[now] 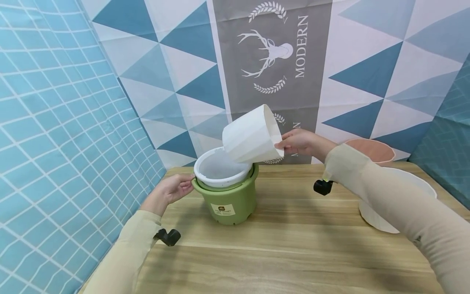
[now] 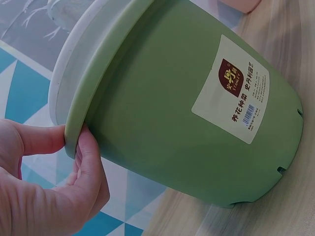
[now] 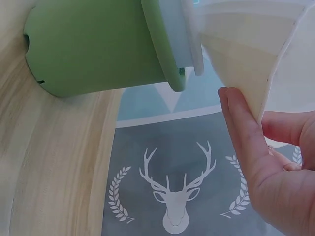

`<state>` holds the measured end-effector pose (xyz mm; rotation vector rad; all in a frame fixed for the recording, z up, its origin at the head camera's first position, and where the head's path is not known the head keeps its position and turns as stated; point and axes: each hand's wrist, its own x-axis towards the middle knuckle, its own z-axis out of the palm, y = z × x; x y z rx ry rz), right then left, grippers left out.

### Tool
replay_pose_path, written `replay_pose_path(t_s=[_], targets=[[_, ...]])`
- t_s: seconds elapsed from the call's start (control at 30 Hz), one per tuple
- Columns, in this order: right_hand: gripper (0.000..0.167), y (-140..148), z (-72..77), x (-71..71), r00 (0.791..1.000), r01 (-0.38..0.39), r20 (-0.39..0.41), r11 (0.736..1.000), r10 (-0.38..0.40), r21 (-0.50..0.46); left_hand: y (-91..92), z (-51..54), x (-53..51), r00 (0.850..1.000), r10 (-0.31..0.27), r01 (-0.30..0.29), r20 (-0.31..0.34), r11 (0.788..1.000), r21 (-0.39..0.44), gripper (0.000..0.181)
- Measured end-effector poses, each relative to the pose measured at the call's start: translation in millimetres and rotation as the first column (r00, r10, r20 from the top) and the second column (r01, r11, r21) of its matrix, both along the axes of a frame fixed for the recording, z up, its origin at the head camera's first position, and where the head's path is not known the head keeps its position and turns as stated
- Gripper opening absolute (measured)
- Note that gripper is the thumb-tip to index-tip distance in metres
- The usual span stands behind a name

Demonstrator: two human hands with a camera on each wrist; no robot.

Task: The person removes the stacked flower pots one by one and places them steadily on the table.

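A green pot (image 1: 235,202) with a paper label stands upright on the wooden table, a white pot (image 1: 216,179) nested inside it. My left hand (image 1: 177,188) pinches the green pot's rim at its left side; in the left wrist view thumb and fingers of the left hand (image 2: 64,182) grip that rim. Above the nested pots, my right hand (image 1: 299,143) holds another white pot (image 1: 249,136) by its rim, tilted on its side with its mouth toward the right. The right wrist view shows the right hand (image 3: 275,157) pinching the rim of this white pot (image 3: 241,49).
At the table's right side are a large white container (image 1: 378,214) and a pink one (image 1: 371,149) behind it, both partly hidden by the right sleeve. Patterned cloth (image 1: 271,53) hangs behind the table, and blue gridded cloth (image 1: 66,122) covers the left side.
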<state>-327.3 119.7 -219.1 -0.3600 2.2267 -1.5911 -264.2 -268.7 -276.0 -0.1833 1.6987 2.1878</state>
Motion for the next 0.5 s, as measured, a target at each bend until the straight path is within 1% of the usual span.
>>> replay_pose_path(t_s=[0.13, 0.5], targets=[[0.045, 1.0, -1.5, 1.1, 1.0, -0.004, -0.005, 1.0, 0.004, 0.008, -0.2, -0.7, 0.5, 1.0, -0.002, 0.002, -0.003, 1.0, -0.001, 0.008], [0.048, 12.3, -1.9, 2.6, 1.0, 0.007, 0.01, 1.0, -0.007, -0.021, -1.3, -1.1, 0.3, 1.0, 0.002, -0.002, 0.002, 1.0, 0.012, 0.008]])
